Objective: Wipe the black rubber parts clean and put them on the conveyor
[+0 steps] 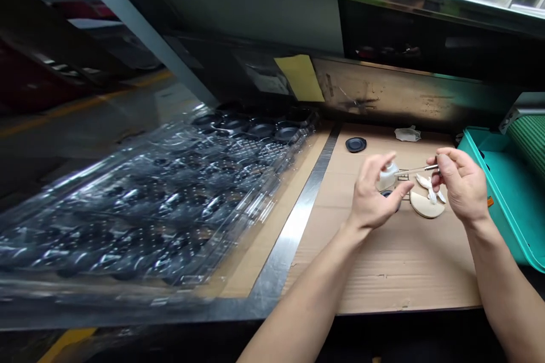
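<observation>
Where the cardboard-topped table [383, 272] carries a big clear blister tray [170, 193] along its left edge and a teal bin [511, 193] at its right edge, both hands work toward the far right corner. The left hand [374, 195] has its grip closed round a small white bottle [388, 177], just beside a beige disc [426, 207]. The right hand [462, 184] pinches a thin metal tool [419, 169], tip toward the bottle. Holding the bottle steady and moving the tip slowly looks wisest.

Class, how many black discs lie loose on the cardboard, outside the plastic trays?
2. One black disc lies alone near the far edge of the cardboard; a second, mostly covered, shows under the left hand. Others may be hidden beneath it.
</observation>
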`<state>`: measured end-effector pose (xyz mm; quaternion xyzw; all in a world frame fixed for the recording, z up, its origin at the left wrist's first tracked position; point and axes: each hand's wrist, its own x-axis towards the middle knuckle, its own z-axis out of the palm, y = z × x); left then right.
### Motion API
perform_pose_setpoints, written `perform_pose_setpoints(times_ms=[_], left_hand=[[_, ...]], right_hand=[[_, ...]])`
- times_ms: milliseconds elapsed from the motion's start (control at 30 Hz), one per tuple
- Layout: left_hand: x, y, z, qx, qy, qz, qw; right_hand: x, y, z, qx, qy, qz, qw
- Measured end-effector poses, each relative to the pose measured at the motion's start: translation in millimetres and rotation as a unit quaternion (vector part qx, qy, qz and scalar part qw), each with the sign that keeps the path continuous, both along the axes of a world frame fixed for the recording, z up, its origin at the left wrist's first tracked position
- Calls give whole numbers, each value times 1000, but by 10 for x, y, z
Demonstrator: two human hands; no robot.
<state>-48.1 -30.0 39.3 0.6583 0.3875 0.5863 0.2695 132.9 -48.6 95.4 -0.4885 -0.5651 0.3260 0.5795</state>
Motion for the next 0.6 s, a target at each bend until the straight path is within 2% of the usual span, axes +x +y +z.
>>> perform_pose_setpoints(times_ms=[100, 233, 333, 467, 600], left_hand=[[-103, 168, -88, -22, 9, 54, 998], [-135, 329, -284, -103, 9, 3, 995], [-122, 399, -391, -144, -16, -40, 989], [-123, 448, -433, -151, -21, -42, 987], [-131, 458, -418, -136, -11, -39, 990]], right_hand=[[-82, 187, 223, 52, -112, -23, 992], [-226, 480, 382, 86, -307, 0, 948], [-358, 647, 381, 72, -401, 43, 912], [-478, 734, 303, 17, -471, 123, 873], [-436, 722, 243, -36, -487, 153, 859]])
